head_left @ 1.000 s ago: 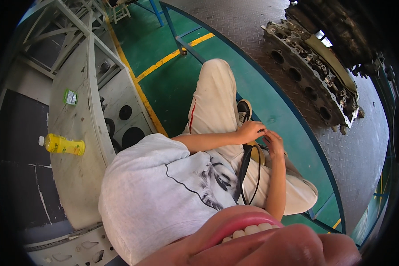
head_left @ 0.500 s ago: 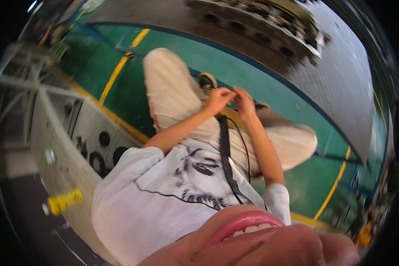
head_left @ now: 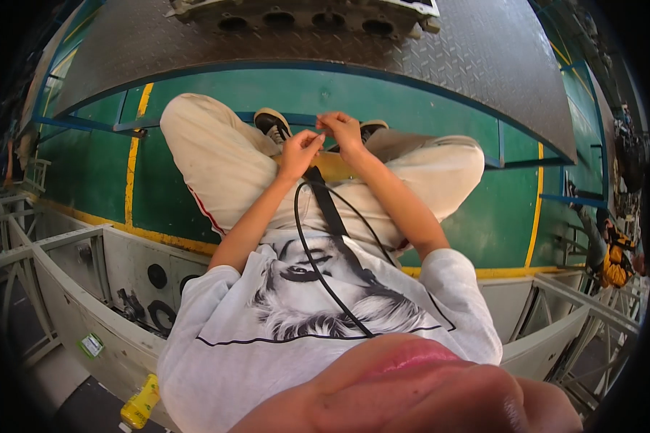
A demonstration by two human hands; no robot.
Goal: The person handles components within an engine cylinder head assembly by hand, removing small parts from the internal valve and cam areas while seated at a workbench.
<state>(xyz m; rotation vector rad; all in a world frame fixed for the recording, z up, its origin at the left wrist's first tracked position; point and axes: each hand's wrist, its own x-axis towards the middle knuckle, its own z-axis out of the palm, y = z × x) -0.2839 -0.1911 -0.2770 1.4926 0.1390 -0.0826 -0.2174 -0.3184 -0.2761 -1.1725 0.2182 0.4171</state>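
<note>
My left hand (head_left: 301, 153) and my right hand (head_left: 341, 133) meet in front of me, above my lap and between my spread knees. The fingers of the left are pinched together. Those of the right are bent, their tips drawn in close to the left fingertips. Anything between the fingers is too small to make out. Below the hands shows a yellowish-tan surface (head_left: 336, 167) between my legs. A black strap (head_left: 328, 209) and a looping black cable (head_left: 300, 224) run down my front, apart from both hands.
Ahead stands a patterned metal table (head_left: 477, 79) on a blue frame, bearing an engine cylinder head (head_left: 303, 22) with a row of round openings. A yellow bottle (head_left: 143, 400) is at the lower left, near pale metal framework (head_left: 72, 289). Another person in orange (head_left: 617, 263) is at the far right.
The view has turned, so the cylinder head and table now lie straight ahead. My hands stay close together, and the left fingers have drawn into a tighter pinch.
</note>
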